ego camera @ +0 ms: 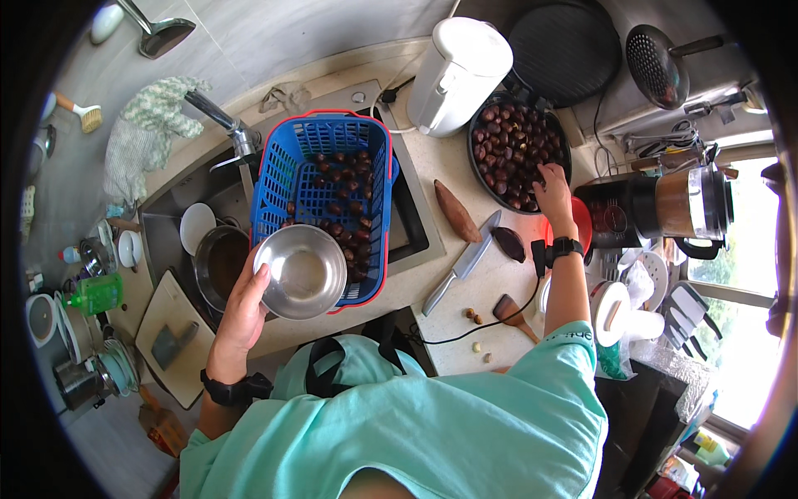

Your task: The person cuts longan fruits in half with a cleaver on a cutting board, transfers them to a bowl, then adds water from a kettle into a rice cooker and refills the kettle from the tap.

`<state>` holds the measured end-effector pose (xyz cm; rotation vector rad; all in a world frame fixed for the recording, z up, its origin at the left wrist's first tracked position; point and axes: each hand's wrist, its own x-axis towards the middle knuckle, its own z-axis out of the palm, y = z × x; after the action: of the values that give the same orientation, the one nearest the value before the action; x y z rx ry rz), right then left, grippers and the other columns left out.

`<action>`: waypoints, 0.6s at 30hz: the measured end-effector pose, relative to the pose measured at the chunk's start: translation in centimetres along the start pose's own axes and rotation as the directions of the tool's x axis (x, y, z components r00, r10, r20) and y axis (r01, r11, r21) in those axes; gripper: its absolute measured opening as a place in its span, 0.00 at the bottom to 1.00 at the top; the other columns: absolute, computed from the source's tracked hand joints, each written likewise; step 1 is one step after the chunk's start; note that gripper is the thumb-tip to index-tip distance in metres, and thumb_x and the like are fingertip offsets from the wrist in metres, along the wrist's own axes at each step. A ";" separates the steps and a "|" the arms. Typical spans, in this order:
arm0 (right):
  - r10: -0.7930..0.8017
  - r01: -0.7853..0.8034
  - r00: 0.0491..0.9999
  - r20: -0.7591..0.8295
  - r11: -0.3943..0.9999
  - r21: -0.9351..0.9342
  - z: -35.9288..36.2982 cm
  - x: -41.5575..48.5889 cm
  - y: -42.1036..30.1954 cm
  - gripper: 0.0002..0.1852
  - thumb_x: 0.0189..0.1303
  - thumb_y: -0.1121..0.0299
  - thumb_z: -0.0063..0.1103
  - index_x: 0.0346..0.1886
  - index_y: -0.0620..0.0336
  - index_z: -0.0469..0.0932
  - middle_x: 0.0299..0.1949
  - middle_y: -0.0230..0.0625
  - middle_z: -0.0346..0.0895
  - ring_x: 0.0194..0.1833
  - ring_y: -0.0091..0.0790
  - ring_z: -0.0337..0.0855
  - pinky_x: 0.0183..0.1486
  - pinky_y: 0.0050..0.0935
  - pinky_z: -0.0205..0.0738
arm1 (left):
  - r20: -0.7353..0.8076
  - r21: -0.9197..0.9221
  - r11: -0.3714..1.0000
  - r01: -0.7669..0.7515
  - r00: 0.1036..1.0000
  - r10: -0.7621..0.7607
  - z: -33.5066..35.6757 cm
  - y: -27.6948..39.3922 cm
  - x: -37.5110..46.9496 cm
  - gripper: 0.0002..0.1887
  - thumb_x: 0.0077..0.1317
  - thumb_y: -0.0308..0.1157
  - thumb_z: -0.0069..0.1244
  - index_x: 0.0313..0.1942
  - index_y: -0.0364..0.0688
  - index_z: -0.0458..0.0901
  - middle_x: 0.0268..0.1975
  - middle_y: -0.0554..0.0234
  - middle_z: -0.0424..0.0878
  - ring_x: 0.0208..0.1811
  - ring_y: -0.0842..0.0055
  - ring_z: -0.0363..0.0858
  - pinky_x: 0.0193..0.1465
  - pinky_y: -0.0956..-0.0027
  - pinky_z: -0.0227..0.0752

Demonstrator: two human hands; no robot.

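Observation:
My left hand grips the rim of a shiny stainless steel bowl, thumb on the edge. The bowl holds no solid pieces and hangs over the near end of a blue plastic basket with a red rim. Inside the basket lie many loose chestnuts. On the right, my right hand has its fingertips at the chestnuts that fill a round black electric pan. Whether a chestnut is between those fingers is hidden. The pan's black lid stands raised behind.
A kitchen knife lies on the counter beside a sweet potato and a darker tuber. A white electric kettle stands behind. A blender is far right. Left of the basket, the sink holds a pot.

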<state>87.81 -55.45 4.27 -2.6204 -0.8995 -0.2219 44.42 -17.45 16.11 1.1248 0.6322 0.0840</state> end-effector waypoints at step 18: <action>-0.690 0.571 0.718 0.095 0.661 0.486 0.7 2.4 -41.2 0.24 0.54 0.73 0.63 0.57 0.63 0.73 0.53 0.47 0.74 0.56 0.50 0.72 0.61 0.41 0.66 | -0.501 -0.274 0.928 -0.255 0.861 0.089 -16.0 -0.4 -0.4 0.32 0.70 0.58 0.43 0.66 0.50 0.60 0.60 0.62 0.72 0.57 0.69 0.77 0.55 0.56 0.73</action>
<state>64.20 -23.68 15.92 -1.8545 -1.7403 0.1657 35.80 -4.77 11.56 0.8265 0.9194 0.6260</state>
